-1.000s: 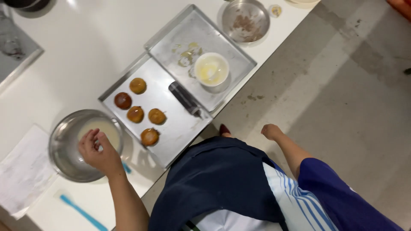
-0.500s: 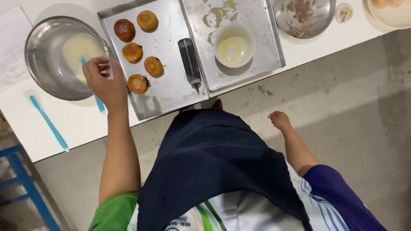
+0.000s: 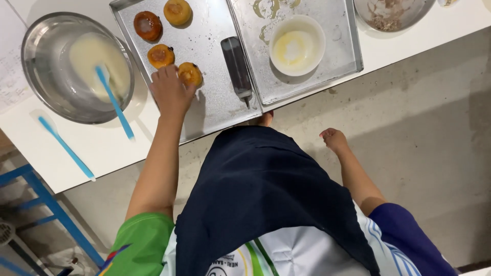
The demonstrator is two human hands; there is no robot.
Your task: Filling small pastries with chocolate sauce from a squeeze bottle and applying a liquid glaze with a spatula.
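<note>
Since half a second ago our left hand (image 3: 170,93) has let go of the blue spatula (image 3: 113,100), now leaning in the steel bowl (image 3: 36,87) left of our fingers, and reached onto the baking tray (image 3: 215,102). Our fingers close loosely around the nearest golden bun (image 3: 191,73), just beyond them; we should lift it gently, without squashing. Right of them lies a dark squeeze bottle (image 3: 237,67). Our right hand (image 3: 335,140) hangs curled, holding nothing.
</note>
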